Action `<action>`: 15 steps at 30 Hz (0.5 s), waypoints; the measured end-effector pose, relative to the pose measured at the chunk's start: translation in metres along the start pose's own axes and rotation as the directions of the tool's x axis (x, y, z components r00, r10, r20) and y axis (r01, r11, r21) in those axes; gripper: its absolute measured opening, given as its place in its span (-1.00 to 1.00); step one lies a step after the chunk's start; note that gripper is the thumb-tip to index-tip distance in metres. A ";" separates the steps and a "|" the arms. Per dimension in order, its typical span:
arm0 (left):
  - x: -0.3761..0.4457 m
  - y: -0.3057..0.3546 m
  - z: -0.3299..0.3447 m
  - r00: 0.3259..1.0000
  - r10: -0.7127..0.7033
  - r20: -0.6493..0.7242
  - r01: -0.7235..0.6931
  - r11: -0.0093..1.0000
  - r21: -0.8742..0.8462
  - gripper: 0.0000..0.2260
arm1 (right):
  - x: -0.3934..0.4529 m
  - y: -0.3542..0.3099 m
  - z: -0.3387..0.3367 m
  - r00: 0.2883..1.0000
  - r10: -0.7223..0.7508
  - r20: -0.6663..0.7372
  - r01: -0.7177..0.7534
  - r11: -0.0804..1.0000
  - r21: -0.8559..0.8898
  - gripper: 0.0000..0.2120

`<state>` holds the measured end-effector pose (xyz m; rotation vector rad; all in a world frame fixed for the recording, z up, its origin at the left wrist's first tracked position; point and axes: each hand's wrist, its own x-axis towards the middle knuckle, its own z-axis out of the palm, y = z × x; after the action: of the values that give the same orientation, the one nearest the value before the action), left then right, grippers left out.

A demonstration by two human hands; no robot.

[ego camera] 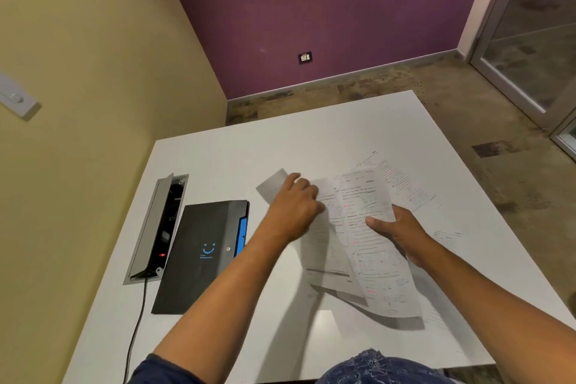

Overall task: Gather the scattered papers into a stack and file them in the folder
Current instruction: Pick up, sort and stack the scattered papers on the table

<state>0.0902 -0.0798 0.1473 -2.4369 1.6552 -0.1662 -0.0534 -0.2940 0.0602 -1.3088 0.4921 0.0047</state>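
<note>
My right hand point(402, 229) grips a lifted sheaf of papers point(371, 237) above the table point(218, 159); my left hand point(294, 206) pinches another sheet point(272, 187). Several loose pages point(408, 187) remain scattered, and the black folder point(202, 252) lies closed, unfilled, at left.

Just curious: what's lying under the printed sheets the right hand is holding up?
Under the lifted printed sheets held by the right hand lie more printed papers on the white table. How many there are, and the tabletop beneath them, is covered.
</note>
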 end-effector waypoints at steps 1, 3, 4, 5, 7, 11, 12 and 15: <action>0.005 0.009 -0.004 0.999 0.045 -0.018 -0.045 0.999 0.006 -0.72 | 0.000 -0.001 0.005 1.000 -0.010 0.025 0.011 0.999 -0.033 -0.65; 0.014 0.030 -0.010 0.986 0.132 -0.100 -0.132 0.991 0.008 -0.80 | 0.000 -0.003 0.014 0.998 -0.025 0.065 0.029 0.997 -0.074 -0.61; 0.017 0.039 -0.012 0.975 0.162 -0.149 -0.163 0.987 0.004 -0.78 | 0.001 -0.003 0.018 0.997 -0.028 0.075 0.034 0.995 -0.090 -0.62; 0.021 0.045 -0.013 0.965 0.182 -0.189 -0.184 0.983 0.009 -0.72 | 0.001 -0.003 0.021 0.996 -0.034 0.083 0.043 0.993 -0.108 -0.65; 0.024 0.053 -0.014 0.959 0.199 -0.199 -0.198 0.980 0.028 -0.74 | 0.000 -0.005 0.027 0.996 -0.017 0.089 0.030 0.989 -0.148 -0.75; 0.026 0.053 -0.017 0.971 0.214 -0.107 -0.212 0.977 0.026 -0.94 | -0.006 -0.005 0.029 0.992 0.024 0.124 -0.005 0.988 -0.156 -0.80; 0.027 0.052 -0.018 0.971 0.216 -0.104 -0.215 0.976 0.025 -0.91 | -0.007 -0.004 0.029 0.990 0.015 0.138 0.004 0.990 -0.138 -0.82; 0.029 0.053 -0.020 0.973 0.203 -0.109 -0.204 0.979 0.002 -0.84 | -0.009 -0.002 0.026 0.986 -0.008 0.164 0.018 0.998 -0.064 -0.75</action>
<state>0.0486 -0.1283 0.1550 -2.2827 1.9426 -0.2653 -0.0523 -0.2678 0.0693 -1.3626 0.3452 0.1177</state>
